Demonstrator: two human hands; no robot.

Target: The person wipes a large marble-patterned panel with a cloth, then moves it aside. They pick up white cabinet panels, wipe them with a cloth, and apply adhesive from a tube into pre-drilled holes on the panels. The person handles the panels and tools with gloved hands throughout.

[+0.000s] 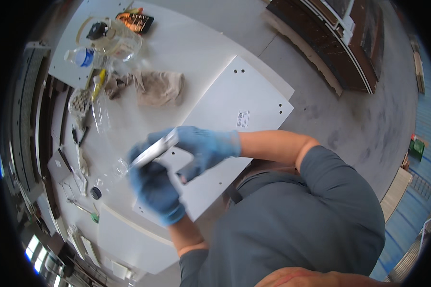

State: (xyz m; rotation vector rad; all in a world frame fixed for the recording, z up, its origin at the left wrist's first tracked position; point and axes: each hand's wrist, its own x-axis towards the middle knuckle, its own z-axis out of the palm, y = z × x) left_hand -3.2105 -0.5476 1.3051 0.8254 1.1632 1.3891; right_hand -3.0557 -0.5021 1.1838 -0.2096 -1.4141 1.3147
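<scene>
Both my hands wear blue gloves and are raised over a white panel with drilled holes and a printed label. Between them is a narrow white strip-like piece, held at a slant; blur hides what exactly it is. My left hand is closed around its lower end. From the other side my right hand grips the upper end, its fingers behind the piece. The right thumb is held apart, and bare skin shows at its gloved tip.
On the pale table are a crumpled brown cloth, a large clear bottle, a blue-capped bottle, an orange-and-black object and a round black cap. A dark brown stack stands beyond the table.
</scene>
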